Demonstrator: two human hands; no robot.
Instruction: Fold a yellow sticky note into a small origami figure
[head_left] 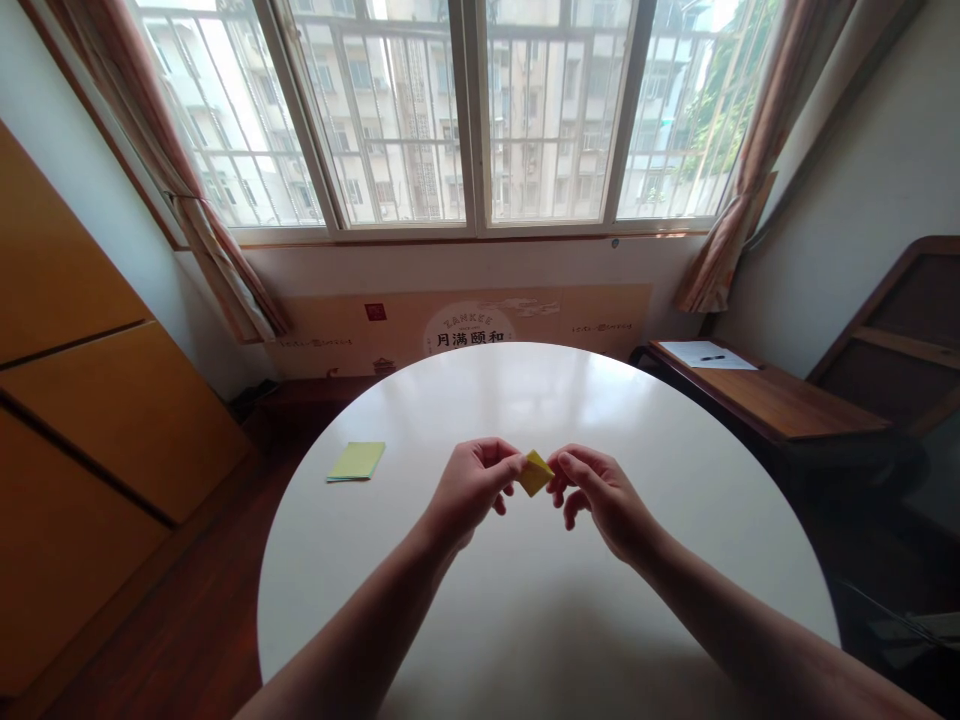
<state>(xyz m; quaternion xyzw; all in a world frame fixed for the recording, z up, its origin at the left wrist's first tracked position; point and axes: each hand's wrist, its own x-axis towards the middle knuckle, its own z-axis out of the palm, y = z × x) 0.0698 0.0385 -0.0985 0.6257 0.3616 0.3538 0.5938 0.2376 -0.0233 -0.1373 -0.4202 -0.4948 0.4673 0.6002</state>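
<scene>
Left hand [484, 485]: thumb and fingers closed on the left corner of a small folded yellow paper square [534, 474], pinch nearly shut, nothing else in it. The yellow square is held diamond-wise, one corner up, above the round glossy white table [577, 620].

Right hand [596, 490]: at the right corner of the square, thumb and index close together, other fingers curled loosely below. Can't tell whether that pinch has paper in it or only meets the edge.

Left of the grip, well apart from it and flat on the tabletop: a stack of square yellow-green paper sheets [357, 461], bluish edge showing underneath. Both forearms come in from the near side of the table, one each side of the square.

Beyond the grip, past the far table rim: a beige printed panel [465, 315] with dark lettering, low on the wall, under a wide white-framed window [474, 120]. Right of the grip and farther out, off the white table: a brown wooden bench-like surface [787, 400] carrying a white paper sheet [701, 354], dark pen [712, 358] on top.
</scene>
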